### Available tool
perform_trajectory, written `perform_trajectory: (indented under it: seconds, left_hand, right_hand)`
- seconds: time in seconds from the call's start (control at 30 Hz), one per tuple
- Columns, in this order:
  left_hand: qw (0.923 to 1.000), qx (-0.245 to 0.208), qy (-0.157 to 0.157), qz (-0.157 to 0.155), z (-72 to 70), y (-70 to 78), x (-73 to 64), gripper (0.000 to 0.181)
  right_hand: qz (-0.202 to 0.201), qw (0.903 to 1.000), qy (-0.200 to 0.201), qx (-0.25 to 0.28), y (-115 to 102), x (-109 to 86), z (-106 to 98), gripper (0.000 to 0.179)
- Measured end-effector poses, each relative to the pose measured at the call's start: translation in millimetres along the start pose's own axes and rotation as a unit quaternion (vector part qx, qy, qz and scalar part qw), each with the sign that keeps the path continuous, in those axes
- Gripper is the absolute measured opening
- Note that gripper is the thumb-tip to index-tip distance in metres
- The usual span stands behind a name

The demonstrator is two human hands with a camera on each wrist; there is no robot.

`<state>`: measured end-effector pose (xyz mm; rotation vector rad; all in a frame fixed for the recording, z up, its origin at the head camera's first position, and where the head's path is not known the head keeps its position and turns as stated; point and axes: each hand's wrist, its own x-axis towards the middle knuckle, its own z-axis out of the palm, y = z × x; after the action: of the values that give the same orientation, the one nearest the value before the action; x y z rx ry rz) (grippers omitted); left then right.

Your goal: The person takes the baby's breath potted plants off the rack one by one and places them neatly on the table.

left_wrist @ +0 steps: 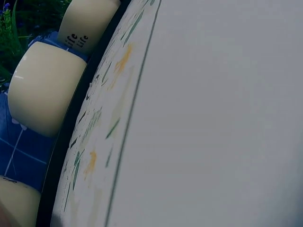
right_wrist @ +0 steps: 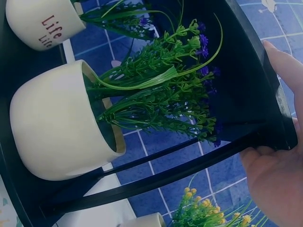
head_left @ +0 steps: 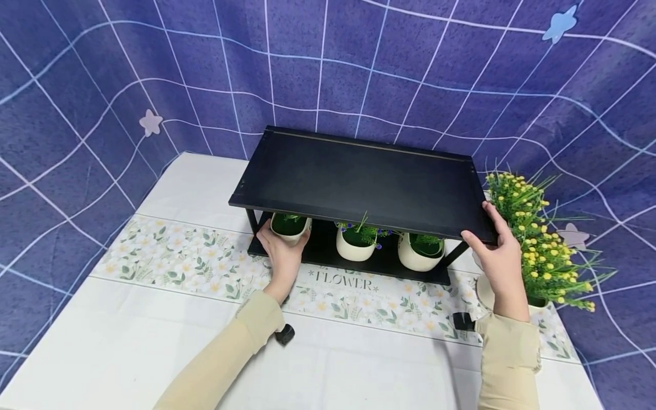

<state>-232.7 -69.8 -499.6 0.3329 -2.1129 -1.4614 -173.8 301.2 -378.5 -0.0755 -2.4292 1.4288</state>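
A black two-tier rack (head_left: 359,179) stands on the table with three cream flowerpots on its lower board. At the left end, my left hand (head_left: 281,256) holds the leftmost flowerpot (head_left: 290,234) by its side, with fingers partly hidden behind it. My right hand (head_left: 502,262) grips the front right corner of the rack's top board, and the right wrist view shows fingers tucked under it. The middle flowerpot (head_left: 355,248) and the right flowerpot (right_wrist: 52,123) hold green plants with purple flowers. The top board hides much of the plants in the head view.
Right of the rack stands a bushy yellow-flowered plant (head_left: 543,245) in a cream pot. A floral strip lettered FLOWER (head_left: 343,281) crosses the white table (head_left: 169,336). Behind hangs a blue gridded curtain (head_left: 328,74) with star shapes.
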Motion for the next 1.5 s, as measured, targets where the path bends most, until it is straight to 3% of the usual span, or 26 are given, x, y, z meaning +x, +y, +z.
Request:
perform_trajectory:
  seconds: [0.67, 0.97, 1.2, 1.5]
  left_hand:
    - [0.9984, 0.016, -0.021, -0.05, -13.2, 8.0, 3.6, 0.085]
    - [0.9981, 0.022, -0.039, -0.043, -25.8, 11.1, -1.7, 0.086]
    - [0.9961, 0.051, -0.066, -0.03, -37.2, 10.0, -5.3, 0.087]
    - [0.9894, 0.063, -0.125, -0.038, -55.0, 13.9, -9.1, 0.09]
  right_hand:
    - [-0.005, 0.9999, 0.0, 0.012, 0.1, 0.7, 1.4, 0.07]
    - [-0.006, 0.9998, 0.001, 0.021, -0.8, 0.3, 1.2, 0.07]
    - [-0.008, 0.9998, 0.002, 0.016, 0.4, 0.0, 1.1, 0.07]
    - [-0.01, 0.9998, 0.002, 0.016, 1.5, 0.4, 1.5, 0.069]
